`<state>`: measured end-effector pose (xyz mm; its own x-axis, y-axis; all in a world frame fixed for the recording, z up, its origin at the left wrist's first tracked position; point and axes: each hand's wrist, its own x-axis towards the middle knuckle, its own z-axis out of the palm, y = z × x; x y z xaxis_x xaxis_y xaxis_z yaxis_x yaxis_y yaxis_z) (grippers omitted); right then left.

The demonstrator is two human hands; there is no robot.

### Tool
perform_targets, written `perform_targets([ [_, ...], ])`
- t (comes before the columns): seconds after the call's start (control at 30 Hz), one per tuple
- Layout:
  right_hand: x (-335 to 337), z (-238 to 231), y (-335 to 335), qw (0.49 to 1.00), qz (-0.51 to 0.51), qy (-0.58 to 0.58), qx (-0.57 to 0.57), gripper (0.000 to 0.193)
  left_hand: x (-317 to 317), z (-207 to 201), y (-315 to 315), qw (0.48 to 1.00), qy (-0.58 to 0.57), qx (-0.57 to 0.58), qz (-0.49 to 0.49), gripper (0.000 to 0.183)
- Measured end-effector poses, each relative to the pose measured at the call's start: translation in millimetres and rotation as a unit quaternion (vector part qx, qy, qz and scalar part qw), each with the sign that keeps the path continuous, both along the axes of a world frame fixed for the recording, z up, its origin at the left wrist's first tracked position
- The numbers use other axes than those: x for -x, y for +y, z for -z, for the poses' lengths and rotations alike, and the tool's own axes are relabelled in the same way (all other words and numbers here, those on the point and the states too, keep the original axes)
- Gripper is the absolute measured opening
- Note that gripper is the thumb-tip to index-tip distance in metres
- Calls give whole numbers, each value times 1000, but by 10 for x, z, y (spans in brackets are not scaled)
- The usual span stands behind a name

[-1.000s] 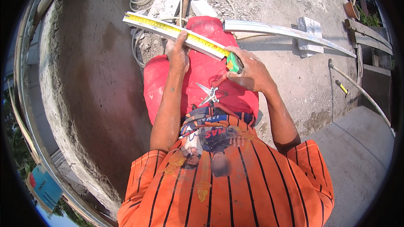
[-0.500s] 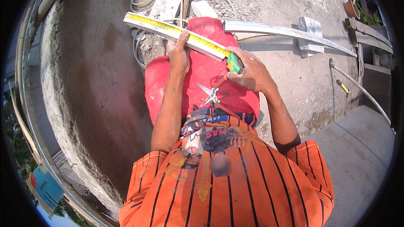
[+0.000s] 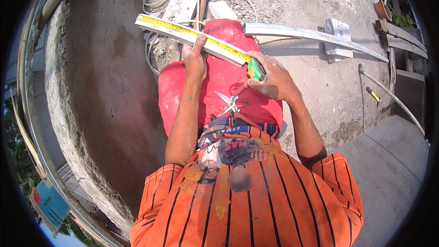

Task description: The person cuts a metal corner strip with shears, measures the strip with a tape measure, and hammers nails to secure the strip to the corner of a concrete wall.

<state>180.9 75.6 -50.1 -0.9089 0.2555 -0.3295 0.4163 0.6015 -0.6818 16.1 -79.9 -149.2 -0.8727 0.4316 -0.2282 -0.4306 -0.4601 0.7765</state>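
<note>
Head view, left hand (image 3: pixel 194 59): thumb near the yellow tape blade (image 3: pixel 219 43), fingers gripping the white bar (image 3: pixel 157 27) above red trousers (image 3: pixel 224 75).
Right hand (image 3: pixel 272 75): fingers curled round the green tape measure (image 3: pixel 256 69) at the bar's end.
Risk: loosened grip could let the blade slip.

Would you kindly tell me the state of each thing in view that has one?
Tape measure: extended along white bar
White bar: gripped, tape on top
Left hand: closed around white bar
Right hand: closed on tape measure
Red-handled snips: blades apart
Long pale strip: lying across white block
</note>
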Motion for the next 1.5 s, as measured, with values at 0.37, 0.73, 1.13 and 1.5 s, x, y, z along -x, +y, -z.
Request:
perform_targets([
  [0.37, 3, 6, 12, 971, 83, 37, 223, 68, 35, -3, 82, 997, 68, 6, -19, 36],
  [0.73, -240, 272, 282, 900, 278, 189, 277, 99, 349, -233, 1, 985, -103, -131, -37, 38],
  [1.13, -1708, 3290, 398, 942, 281, -48, -176, 73, 394, -244, -183, 970, -210, -89, -84, 42],
  [1.5, -288, 615, 114, 960, 123, 215, -133, 59, 389, -11, -199, 960, -257, -45, -101, 30],
])
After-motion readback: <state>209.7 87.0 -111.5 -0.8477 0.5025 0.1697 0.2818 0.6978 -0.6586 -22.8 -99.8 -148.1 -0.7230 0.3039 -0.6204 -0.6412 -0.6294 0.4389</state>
